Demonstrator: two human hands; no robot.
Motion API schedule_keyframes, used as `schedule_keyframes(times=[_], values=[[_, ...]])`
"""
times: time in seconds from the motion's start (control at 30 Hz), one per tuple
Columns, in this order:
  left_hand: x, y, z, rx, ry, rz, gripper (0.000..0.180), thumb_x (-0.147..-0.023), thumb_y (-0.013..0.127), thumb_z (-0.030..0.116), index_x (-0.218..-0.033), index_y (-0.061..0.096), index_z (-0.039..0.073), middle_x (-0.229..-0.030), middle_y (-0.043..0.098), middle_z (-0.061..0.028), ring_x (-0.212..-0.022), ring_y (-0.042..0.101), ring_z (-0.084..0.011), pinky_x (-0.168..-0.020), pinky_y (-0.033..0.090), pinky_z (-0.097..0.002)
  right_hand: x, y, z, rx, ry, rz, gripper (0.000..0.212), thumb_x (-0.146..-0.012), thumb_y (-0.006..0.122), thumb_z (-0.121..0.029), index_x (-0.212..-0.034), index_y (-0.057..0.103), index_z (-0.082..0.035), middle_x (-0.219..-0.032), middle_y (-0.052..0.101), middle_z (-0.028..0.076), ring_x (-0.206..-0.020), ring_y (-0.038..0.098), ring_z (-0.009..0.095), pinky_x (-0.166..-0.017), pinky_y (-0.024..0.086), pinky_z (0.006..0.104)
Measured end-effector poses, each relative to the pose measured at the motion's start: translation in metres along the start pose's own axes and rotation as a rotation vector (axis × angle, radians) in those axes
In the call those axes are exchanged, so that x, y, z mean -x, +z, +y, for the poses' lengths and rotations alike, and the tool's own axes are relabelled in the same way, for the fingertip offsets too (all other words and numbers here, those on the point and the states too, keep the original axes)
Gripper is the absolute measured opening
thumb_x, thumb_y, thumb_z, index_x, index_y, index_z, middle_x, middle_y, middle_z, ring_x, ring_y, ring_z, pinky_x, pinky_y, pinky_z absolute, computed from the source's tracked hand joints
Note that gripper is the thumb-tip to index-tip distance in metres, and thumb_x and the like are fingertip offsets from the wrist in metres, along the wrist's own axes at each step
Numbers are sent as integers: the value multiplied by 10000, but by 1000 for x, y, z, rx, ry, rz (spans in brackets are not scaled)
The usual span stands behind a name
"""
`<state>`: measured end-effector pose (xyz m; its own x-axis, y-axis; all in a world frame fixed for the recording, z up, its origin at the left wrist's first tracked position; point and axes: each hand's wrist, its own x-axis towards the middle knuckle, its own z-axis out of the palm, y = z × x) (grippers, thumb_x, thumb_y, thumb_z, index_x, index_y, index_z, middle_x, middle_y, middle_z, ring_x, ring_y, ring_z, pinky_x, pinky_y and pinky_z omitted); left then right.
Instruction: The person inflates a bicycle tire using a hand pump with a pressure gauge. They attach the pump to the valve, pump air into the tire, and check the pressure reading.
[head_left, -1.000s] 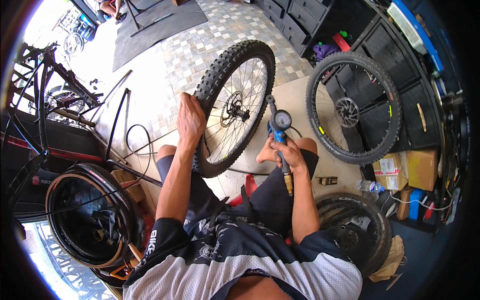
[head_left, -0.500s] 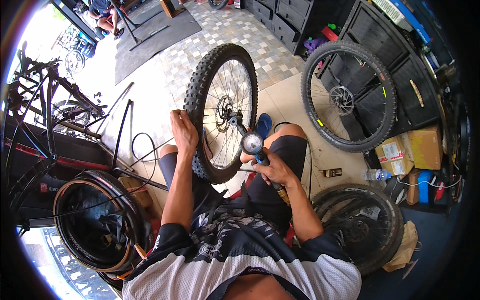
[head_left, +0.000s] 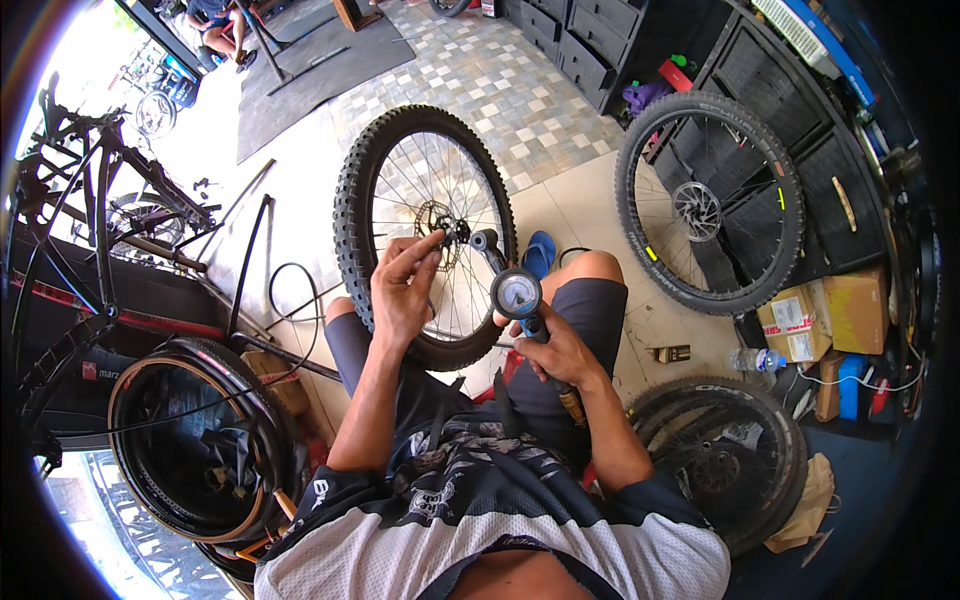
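Note:
A bicycle wheel [head_left: 352, 205] with a knobby black tyre stands upright between my knees. My right hand [head_left: 562, 350] is wrapped round the handle of a tyre inflator gun [head_left: 517, 294] with a round dial gauge. The gun's nozzle end [head_left: 483, 241] points away from me, in front of the spokes. In front of the wheel's near side is my left hand [head_left: 402, 292], its fingers drawn together in a pinch close to the hub and the brake disc [head_left: 436, 222]. Whatever lies at those fingertips is too small to make out.
Another wheel [head_left: 630, 200] leans on dark cabinets at the right. More wheels [head_left: 790, 440] lie at the lower right, near cardboard boxes [head_left: 855, 310] and a plastic bottle [head_left: 755, 359]. Bicycle frames [head_left: 100, 200] and stacked tyres [head_left: 250, 400] fill the left. A person [head_left: 215, 30] sits far off.
My left hand has left the tyre's tread and moved right to near the hub, fingers now pinched. The wheel's top has shifted left and nearer. My right hand still holds the inflator gun.

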<state>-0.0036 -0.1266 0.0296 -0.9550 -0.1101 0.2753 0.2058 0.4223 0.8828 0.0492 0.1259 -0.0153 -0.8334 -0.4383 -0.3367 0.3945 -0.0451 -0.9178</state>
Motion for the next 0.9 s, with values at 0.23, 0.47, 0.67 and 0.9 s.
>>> schedule_keyframes(times=[0.23, 0.47, 0.67, 0.9], values=[[2, 11, 11, 61, 3, -97, 319, -934, 714, 4, -1247, 737, 65, -1039, 663, -54, -907, 603, -124, -795, 492, -257, 10, 8, -12, 131, -17, 35, 461, -889, 668, -80, -1312, 495, -24, -1048, 607, 64, -578, 567, 117, -479, 480, 287], [3, 13, 8, 279, -76, -69, 253, -883, 759, -56, -1124, 766, 23, -1082, 657, -56, -886, 641, -92, -743, 537, -226, 11, 12, -14, 241, -81, 63, 495, -856, 711, -135, -1279, 504, 15, -998, 634, 126, -926, 635, 238, -865, 507, 360], [0, 10, 11, 5, 79, 2, 282, -864, 777, -35, -1138, 759, 31, -1015, 702, -80, -837, 676, -126, -728, 551, -267, 10, 12, -12, 310, -96, 36, 544, -856, 710, -148, -1314, 472, 23, -1068, 657, 222, -999, 657, 348, -920, 499, 405], [6, 23, 24, -327, 227, 130, 305, -865, 763, -17, -1164, 767, 44, -1022, 737, -121, -877, 714, -207, -773, 565, -317, 4, 19, -10, 417, -246, 113, 605, -840, 702, -141, -1354, 436, 35, -1078, 671, 285, -1037, 681, 431, -915, 512, 439]])
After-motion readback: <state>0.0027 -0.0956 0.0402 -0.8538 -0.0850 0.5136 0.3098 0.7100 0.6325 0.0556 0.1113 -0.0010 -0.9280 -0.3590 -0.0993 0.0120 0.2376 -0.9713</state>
